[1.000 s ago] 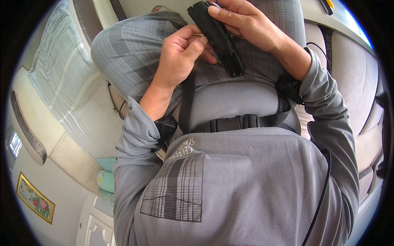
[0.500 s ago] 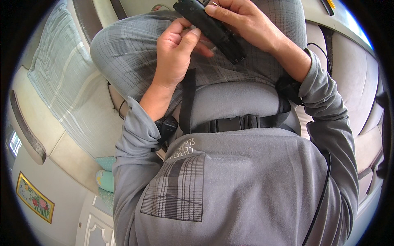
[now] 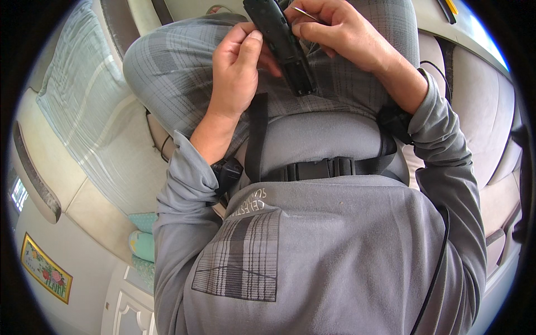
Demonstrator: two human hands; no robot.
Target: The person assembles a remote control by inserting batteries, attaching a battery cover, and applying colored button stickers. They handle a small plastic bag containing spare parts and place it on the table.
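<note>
A long black plastic device point(image 3: 283, 53) with a ridged, hard body is held over my lap near the top edge; its upper end runs to the picture's edge. My left hand point(image 3: 237, 61) is closed on its left side, thumb bent and some fingers hidden behind it. On the other side, my right hand point(image 3: 335, 30) pinches a thin metal piece point(image 3: 305, 13), its tip sticking out past the fingers. Those fingertips are beside the device's right flank; whether they touch it I cannot tell.
I sit on a beige sofa point(image 3: 483, 100), legs in checked trousers point(image 3: 173, 67) crossed beneath the hands. A pale blue cover point(image 3: 84, 95) lies over the left seat. At the upper right, a table edge point(image 3: 474, 28) carries black and yellow items point(image 3: 448, 8).
The black device has swung to a more upright angle, its lower end moving left. My right hand has shifted slightly right, and the thin metal piece now shows clearly in its fingers.
</note>
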